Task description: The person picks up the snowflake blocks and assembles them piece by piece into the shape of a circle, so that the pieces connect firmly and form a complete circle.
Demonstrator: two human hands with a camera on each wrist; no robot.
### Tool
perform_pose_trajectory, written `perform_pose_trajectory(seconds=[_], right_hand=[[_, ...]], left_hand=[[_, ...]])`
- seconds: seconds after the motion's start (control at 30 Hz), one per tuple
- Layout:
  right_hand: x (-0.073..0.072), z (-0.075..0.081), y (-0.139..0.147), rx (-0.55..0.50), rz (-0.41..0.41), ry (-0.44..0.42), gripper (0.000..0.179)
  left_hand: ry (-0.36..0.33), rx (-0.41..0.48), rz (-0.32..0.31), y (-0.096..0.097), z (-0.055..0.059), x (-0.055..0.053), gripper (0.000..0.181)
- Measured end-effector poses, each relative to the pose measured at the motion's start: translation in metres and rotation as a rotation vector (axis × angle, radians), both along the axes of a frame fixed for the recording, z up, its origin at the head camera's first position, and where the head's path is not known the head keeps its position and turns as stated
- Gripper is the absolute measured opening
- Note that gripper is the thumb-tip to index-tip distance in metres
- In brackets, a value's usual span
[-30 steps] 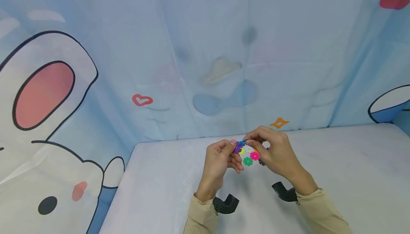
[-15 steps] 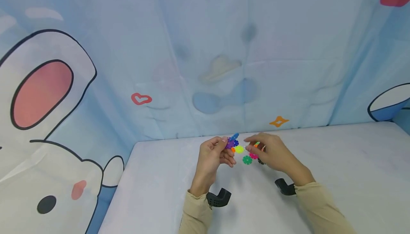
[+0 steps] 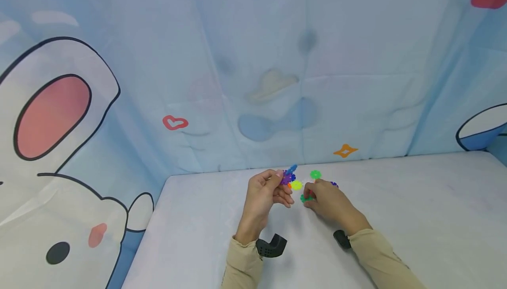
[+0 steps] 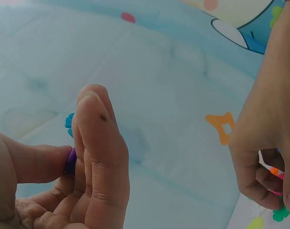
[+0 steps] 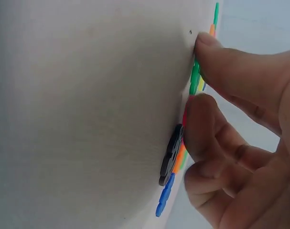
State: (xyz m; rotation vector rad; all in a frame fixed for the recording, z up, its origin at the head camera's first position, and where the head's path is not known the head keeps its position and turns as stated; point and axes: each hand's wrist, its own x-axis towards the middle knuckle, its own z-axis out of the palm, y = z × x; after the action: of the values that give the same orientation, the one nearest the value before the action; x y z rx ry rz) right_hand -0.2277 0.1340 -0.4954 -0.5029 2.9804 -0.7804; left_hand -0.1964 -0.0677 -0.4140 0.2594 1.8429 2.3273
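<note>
My left hand [image 3: 259,196] is raised over the table and pinches a purple snowflake disc [image 4: 71,161] between thumb and fingers. Joined to it are a dark blue disc and a lighter blue disc [image 3: 292,169] that sticks up at an angle. Down at the tabletop, my right hand [image 3: 330,201] has its thumb and index finger at opposite edges of a green snowflake disc [image 5: 195,78]. Its other fingers are curled, and they partly cover a pink disc lying beside the green one.
More snowflake discs lie around the right hand: a yellow one [image 3: 296,185], a light green one [image 3: 315,174], a black one [image 5: 171,155] and a blue one [image 5: 165,195]. The white table [image 3: 190,218] ends at a printed blue curtain [image 3: 356,82] behind.
My right hand let go of the lighter blue disc, drew away from the left hand and came down to the green disc. The left hand shifted slightly left with its joined discs.
</note>
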Motion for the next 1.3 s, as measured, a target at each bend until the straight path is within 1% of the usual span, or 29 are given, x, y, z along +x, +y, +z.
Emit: perform_pose_trajectory(seconds=[0.2,0.37,0.6,0.73,0.8,0.9,1.03,1.1,1.17,1.23,1.3], right_hand=[[0.000,0.002,-0.003,-0.002,-0.034,0.037,0.020],[-0.002,0.000,-0.005,0.016,-0.027,0.034,0.023],[-0.002,0.001,-0.007,0.019,-0.053,-0.022,0.026],[-0.003,0.000,-0.005,0.001,-0.044,-0.032,0.023],[-0.003,0.000,-0.004,-0.017,-0.036,-0.031,0.026],[-0.003,0.000,0.000,-0.069,-0.017,-0.041,0.028],[-0.004,0.006,0.005,-0.165,0.025,-0.016,0.020],[-0.003,0.013,0.008,-0.221,0.041,0.031,0.014],[-0.001,0.023,0.009,-0.294,0.034,0.079,0.009],[0.003,0.035,0.010,-0.377,0.020,0.147,0.008],[0.008,0.048,0.009,-0.463,-0.003,0.208,0.011]], left_hand=[[0.007,-0.009,-0.012,0.000,0.001,0.001,0.026],[0.017,-0.010,-0.025,-0.001,0.003,0.002,0.027],[0.026,-0.012,-0.032,0.000,0.005,0.003,0.027],[0.024,-0.013,-0.033,-0.001,0.005,0.003,0.027],[0.022,-0.015,-0.033,-0.001,0.005,0.003,0.026],[0.017,-0.012,-0.032,-0.001,0.004,0.003,0.026],[0.007,-0.006,-0.034,0.000,0.004,0.003,0.025],[0.004,-0.007,-0.036,0.000,0.004,0.003,0.025],[0.004,-0.010,-0.038,0.000,0.005,0.003,0.025],[0.003,-0.011,-0.038,0.000,0.006,0.003,0.025],[0.003,-0.014,-0.039,-0.001,0.006,0.003,0.025]])
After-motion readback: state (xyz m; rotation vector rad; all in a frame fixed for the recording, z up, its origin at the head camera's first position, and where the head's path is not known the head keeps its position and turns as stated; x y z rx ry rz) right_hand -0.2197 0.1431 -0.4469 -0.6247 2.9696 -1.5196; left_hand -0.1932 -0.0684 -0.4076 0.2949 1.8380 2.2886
